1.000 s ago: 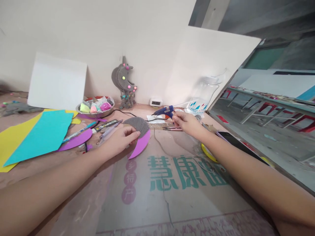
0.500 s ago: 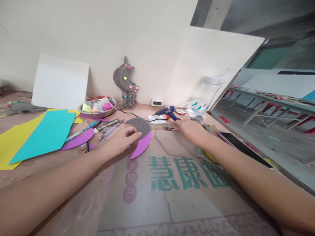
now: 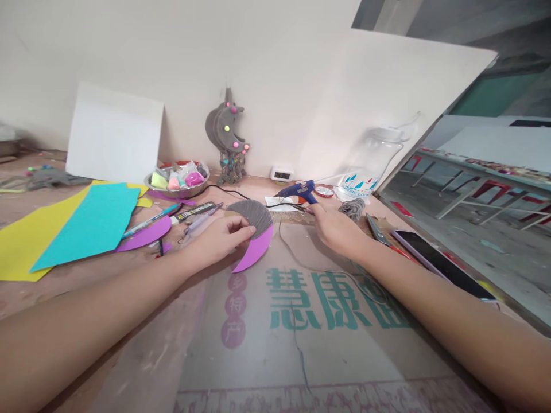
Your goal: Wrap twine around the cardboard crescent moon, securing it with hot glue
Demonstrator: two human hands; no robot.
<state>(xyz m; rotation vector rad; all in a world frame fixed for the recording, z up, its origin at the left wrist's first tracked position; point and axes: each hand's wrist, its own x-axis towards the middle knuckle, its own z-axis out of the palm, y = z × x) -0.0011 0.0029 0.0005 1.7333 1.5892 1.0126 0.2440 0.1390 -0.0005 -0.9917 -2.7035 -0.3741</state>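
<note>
Head view: the left hand (image 3: 217,241) lies on the bench (image 3: 267,355), its fingers (image 3: 241,230) pinched together on the inner edge of a purple crescent (image 3: 257,249); the crescent, half wrapped in grey yarn, lies flat near the bench's middle; the right hand (image 3: 334,228) rests just right of it, fingertips loosely curled below the blue glue gun (image 3: 299,192); whether they grip anything cannot be told; a grey yarn ball (image 3: 353,207) sits just beside that hand; a teal sheet (image 3: 92,221) lies well left, overlapping a yellow sheet (image 3: 21,249).
</note>
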